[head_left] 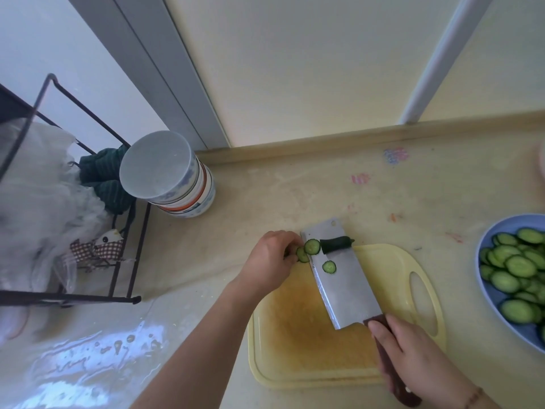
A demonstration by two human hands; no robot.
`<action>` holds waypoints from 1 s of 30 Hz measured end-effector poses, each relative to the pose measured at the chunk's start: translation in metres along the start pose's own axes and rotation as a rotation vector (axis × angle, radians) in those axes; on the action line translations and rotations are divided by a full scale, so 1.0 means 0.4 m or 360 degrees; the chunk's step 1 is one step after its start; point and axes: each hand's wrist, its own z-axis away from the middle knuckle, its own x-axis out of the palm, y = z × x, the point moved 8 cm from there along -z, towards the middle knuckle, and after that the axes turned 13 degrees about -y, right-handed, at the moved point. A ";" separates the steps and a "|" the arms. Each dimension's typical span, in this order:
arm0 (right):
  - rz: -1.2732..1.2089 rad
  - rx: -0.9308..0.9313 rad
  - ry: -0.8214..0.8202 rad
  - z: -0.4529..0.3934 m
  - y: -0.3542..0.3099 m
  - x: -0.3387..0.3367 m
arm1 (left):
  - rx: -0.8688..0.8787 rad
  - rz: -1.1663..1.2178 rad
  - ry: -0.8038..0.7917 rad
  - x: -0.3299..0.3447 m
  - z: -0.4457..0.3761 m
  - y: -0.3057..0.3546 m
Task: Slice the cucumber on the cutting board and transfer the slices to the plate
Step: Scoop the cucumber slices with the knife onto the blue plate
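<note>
Gripping the dark red handle of the cleaver (339, 271), your right hand (418, 358) had its fingers curled around it, with the thumb lying along the top near the blade. The wide blade lay almost flat above the yellow cutting board (309, 343), with its tip pointing away from you, past the far edge of the board. On the blade rested the short dark end piece of the cucumber (336, 244), close to the tip, and one round slice (329, 266) sat alone a little lower on the steel. Two more slices (308, 250) leaned on the left edge of the blade, overlapping each other. Your left hand (272, 258) was at that edge, with its fingers bent and close together, touching these slices; whether it pinched them or only pushed them, I cannot tell. The blue plate (486, 293) stood to the right of the board, cut by the border of the view, and it was already full of cucumber slices. On the counter (295, 196), far to the left, a stack of bowls (168, 175) stood upside down beside a black wire rack (88, 202).
</note>
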 end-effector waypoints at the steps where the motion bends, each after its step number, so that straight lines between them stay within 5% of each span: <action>1: 0.0003 0.0000 0.0000 0.001 0.000 0.000 | 0.0023 0.0001 0.0010 0.000 0.001 0.001; 19: 0.0000 0.0008 -0.0013 -0.001 0.007 0.002 | -0.0085 0.0070 0.0100 0.006 0.005 -0.005; 30: -0.0020 0.0038 -0.0039 -0.002 0.008 0.005 | 0.0059 0.0612 0.0359 0.054 0.054 0.054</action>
